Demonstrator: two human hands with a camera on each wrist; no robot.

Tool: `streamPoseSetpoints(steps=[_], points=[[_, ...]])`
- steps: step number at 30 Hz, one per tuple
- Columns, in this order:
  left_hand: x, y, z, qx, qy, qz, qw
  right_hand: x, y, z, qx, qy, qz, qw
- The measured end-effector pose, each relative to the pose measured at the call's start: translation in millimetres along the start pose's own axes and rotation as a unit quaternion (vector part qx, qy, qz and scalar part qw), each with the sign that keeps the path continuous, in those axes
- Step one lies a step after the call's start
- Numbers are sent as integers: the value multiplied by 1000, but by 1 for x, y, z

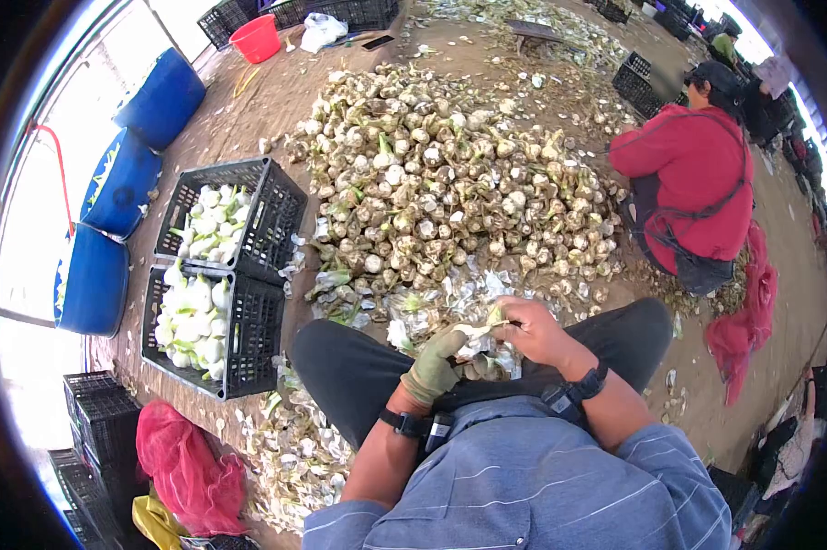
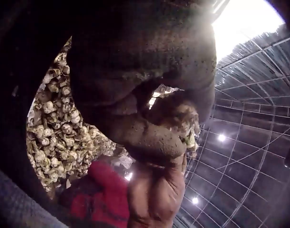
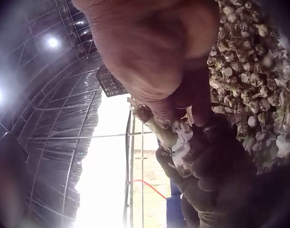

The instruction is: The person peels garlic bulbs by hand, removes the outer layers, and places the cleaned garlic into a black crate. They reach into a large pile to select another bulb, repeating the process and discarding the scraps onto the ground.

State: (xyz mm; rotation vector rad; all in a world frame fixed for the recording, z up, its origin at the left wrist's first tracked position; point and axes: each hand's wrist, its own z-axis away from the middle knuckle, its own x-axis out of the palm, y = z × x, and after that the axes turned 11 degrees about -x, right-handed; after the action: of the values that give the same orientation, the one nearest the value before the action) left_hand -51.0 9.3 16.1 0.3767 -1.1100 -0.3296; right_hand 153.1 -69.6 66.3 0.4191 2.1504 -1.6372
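Note:
My gloved left hand [image 1: 435, 367] holds a garlic bulb [image 3: 181, 151] over my lap, its thumb on top in the head view. The bulb is white where its skin is peeled, with a pale green stem [image 3: 160, 134] and brownish outer leaves. My bare right hand [image 1: 537, 334] pinches the leafy skin at the stem side, thumb and fingertips close together. In the left wrist view the glove [image 2: 145, 137] covers most of the bulb. Both hands meet at the garlic, between my crossed legs and the heap of unpeeled garlic [image 1: 432, 174].
Black crates [image 1: 271, 215] of cleaned garlic [image 1: 193, 316] stand at the left, with blue barrels [image 1: 161, 99] beyond. Loose skins [image 1: 294, 463] litter the floor. A person in red [image 1: 698, 183] sits at the right of the heap. Red mesh bags [image 1: 189, 472] lie at lower left.

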Motion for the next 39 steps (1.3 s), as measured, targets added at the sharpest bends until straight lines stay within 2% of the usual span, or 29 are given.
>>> streamPoseSetpoints(steps=[3, 6, 9, 12, 13, 16, 17, 18, 20, 21, 23, 24, 26, 27, 30, 31, 34, 35, 37, 39], points=[[3, -1, -1, 9, 32, 26, 999, 5, -14, -6, 23, 27, 104, 994], [2, 3, -4, 4, 15, -17, 1000, 12, 0, -2, -23, 84, 147, 985], [11, 5, -5, 31, 91, -78, 992, 17, -1, 1, -23, 130, 162, 978], [25, 15, -3, 58, 132, -185, 972, 25, 16, 6, 16, 163, 179, 970], [25, 19, -3, 45, 134, -226, 964, 26, 13, 4, 51, 183, 167, 968], [11, 0, -8, 133, 107, -303, 938, 38, 57, 14, 178, 272, 117, 939], [16, 6, -4, 145, 105, -325, 928, 20, 51, 12, 230, 286, 83, 926], [12, 8, -4, 125, 119, -301, 938, 22, 71, 20, 248, 302, 19, 920], [3, 8, -4, 85, 147, -250, 953, 9, 62, 25, 292, 306, -110, 899], [1, 8, -4, 72, 159, -228, 958, 5, 59, 30, 259, 254, -59, 930], [-4, 6, -6, 104, 178, -234, 950, 5, 50, 37, 184, 144, 40, 971], [-5, 4, -6, 115, 185, -239, 946, 6, 46, 39, 168, 89, 87, 978], [-6, 7, -5, 87, 161, -247, 952, 1, 32, 40, 134, -25, 182, 974], [-6, 8, -6, 76, 152, -247, 954, 2, 25, 36, 120, 59, 108, 985], [4, 10, -2, 80, 145, -313, 935, 1, -26, 5, 131, 60, 14, 990], [8, 13, -1, 61, 153, -304, 938, 8, -18, 2, 62, 42, 36, 996], [19, 22, 7, 39, 175, -378, 908, 14, -10, 2, -55, 21, 152, 987], [18, 21, 10, 35, 175, -376, 909, 14, -11, 0, -77, 19, 156, 985], [15, 19, 13, 24, 174, -373, 911, 14, -11, -2, -85, -37, 187, 978], [12, 16, 13, 6, 160, -332, 930, 14, -10, -3, -97, -79, 222, 967]])
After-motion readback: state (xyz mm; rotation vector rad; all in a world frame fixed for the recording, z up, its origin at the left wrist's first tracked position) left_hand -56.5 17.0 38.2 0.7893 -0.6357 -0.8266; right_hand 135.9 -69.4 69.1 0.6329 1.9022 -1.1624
